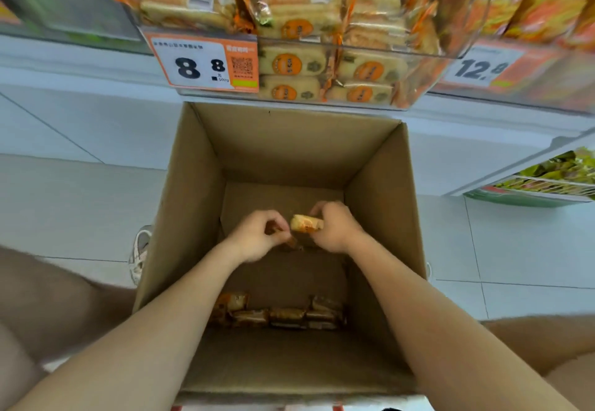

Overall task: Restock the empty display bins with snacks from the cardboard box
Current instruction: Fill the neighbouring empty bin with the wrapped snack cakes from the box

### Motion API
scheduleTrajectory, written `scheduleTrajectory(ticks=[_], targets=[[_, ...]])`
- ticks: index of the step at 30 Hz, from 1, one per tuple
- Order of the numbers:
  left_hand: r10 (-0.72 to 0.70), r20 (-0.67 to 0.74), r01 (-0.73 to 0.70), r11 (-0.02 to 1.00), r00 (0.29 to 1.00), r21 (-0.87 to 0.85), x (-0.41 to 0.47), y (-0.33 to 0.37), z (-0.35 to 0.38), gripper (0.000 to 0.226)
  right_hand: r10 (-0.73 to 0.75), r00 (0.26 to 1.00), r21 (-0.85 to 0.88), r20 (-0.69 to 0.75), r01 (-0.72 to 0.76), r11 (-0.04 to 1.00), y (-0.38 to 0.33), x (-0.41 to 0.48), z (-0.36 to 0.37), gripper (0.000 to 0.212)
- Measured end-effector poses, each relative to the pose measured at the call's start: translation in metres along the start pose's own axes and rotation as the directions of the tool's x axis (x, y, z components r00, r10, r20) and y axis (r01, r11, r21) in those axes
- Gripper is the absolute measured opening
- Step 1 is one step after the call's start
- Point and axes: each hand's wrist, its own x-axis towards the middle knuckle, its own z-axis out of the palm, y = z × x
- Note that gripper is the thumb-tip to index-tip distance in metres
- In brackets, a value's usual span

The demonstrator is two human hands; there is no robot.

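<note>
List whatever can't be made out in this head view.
Head view only.
- Left hand: its curled fingers hide what, if anything, its grip holds.
- Snack pack in the right hand: fingers cover its label.
- Packs low in the cardboard box: dim, count unclear.
- Price tag small print: too small.
- Top-left bin: motion blur hides contents.

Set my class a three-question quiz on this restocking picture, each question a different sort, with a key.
1. True or false: the cardboard box is full to the brim with snacks.
2. Which hand grips the pale snack packet? A left; B right; C neither.
3. Fill in: the price tag on the display bin above the box reads ___.
Key: 1 false, only a few packets lie at the bottom; 2 B, the right hand; 3 8.8.
</note>
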Motion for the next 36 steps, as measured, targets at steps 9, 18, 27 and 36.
scheduleTrajectory(ticks=[9, 18, 27, 36], targets=[[0.241, -0.004, -0.237, 0.96, 0.971, 0.15, -0.029, 0.072, -0.051, 0.057, -0.255, 0.96, -0.198, -0.118, 0.229, 0.953, -0.025, -0.074, -0.118, 0.036], [0.371, 0.14, -0.39, 0.909, 0.918, 0.147, -0.084, 0.157, -0.129, 0.075, -0.353, 0.925, -0.092, -0.141, 0.343, 0.935, -0.062, -0.132, -0.187, 0.024], [0.585, 0.085, -0.591, 0.802, 0.806, 0.086, -0.13, 0.231, -0.163, 0.048, -0.477, 0.844, 0.161, -0.246, 0.521, 0.838, -0.07, -0.159, -0.21, 0.034], [0.702, -0.213, -0.715, 0.699, 0.679, 0.025, -0.123, 0.264, -0.166, 0.041, -0.561, 0.754, 0.312, -0.342, 0.654, 0.689, -0.076, -0.172, -0.27, 0.027]])
